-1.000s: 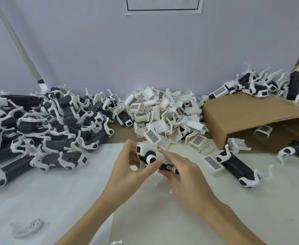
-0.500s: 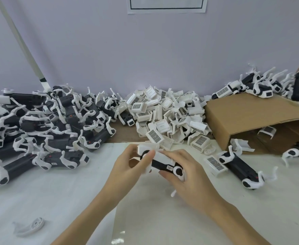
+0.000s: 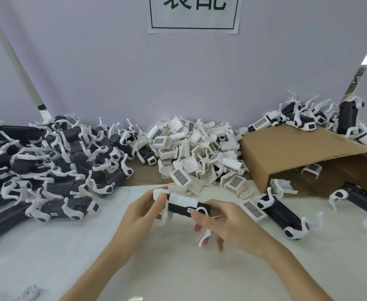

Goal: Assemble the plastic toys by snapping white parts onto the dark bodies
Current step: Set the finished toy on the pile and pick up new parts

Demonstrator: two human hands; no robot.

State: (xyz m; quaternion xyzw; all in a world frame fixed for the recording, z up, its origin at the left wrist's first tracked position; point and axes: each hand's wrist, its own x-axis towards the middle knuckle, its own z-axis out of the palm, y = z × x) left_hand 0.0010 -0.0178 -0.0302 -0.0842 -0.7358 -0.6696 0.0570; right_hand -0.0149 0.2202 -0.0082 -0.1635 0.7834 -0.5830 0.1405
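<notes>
A dark toy body [image 3: 183, 207] with a white cover on its top and white legs below is held level above the white mat. My left hand [image 3: 141, 216] grips its left end, thumb on the white cap. My right hand [image 3: 226, 227] holds its right end, fingers curled under it. A heap of loose white parts [image 3: 202, 155] lies just behind, at the wall. Many dark bodies with white legs [image 3: 54, 159] are piled at the left.
An open cardboard box [image 3: 291, 155] lies on its side at the right, with more toys [image 3: 304, 120] on top of it. Two dark toys [image 3: 280, 211] lie on the mat by its mouth. A white wheel-like piece [image 3: 29, 293] sits at the near left.
The toy has been turned from end-on toward me to lying level and sideways. The white cover now sits along its top, and both hands have spread to its two ends.
</notes>
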